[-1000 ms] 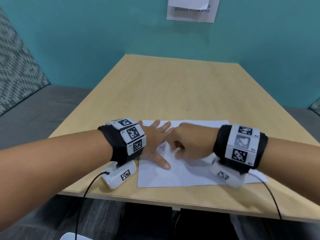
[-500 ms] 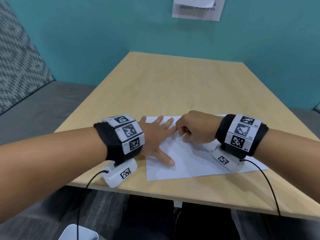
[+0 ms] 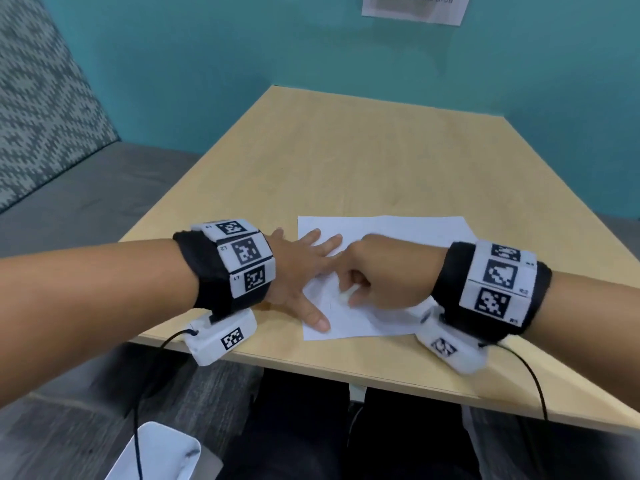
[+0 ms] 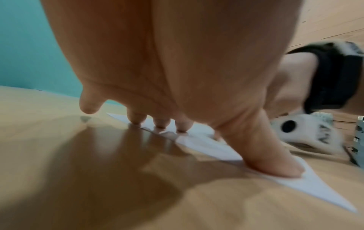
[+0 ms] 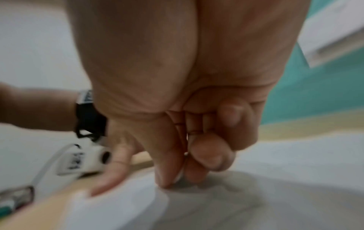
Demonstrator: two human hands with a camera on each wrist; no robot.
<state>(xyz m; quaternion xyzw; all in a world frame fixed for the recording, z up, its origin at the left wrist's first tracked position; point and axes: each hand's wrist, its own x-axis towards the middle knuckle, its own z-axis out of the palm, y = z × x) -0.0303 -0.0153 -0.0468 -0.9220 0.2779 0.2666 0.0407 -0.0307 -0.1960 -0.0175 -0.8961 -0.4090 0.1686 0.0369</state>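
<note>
A white sheet of paper [image 3: 398, 233] lies on the near part of a light wooden table [image 3: 363, 161]. My left hand [image 3: 311, 271] lies flat with spread fingers on the sheet's left edge; thumb [image 4: 265, 155] and fingertips [image 4: 160, 123] press the paper [image 4: 315, 186] down. My right hand [image 3: 349, 289] is curled into a fist over the sheet's middle. Its thumb and forefinger pinch a small white object [image 3: 346, 296], apparently an eraser [image 5: 180, 174], whose tip touches the paper [image 5: 275, 186]. The two hands almost touch.
A teal wall [image 3: 207, 64] with a printed notice [image 3: 415, 8] stands behind the table. A grey bench with a patterned cushion [image 3: 41, 116] runs along the left. A white object [image 3: 162, 452] lies low beside my knees. Cables hang from both wrist cameras over the table's near edge.
My right hand has slid away from me and back again over the paper with the small white object pinched. The left hand stays pressed on the sheet. My head has tilted slightly.
</note>
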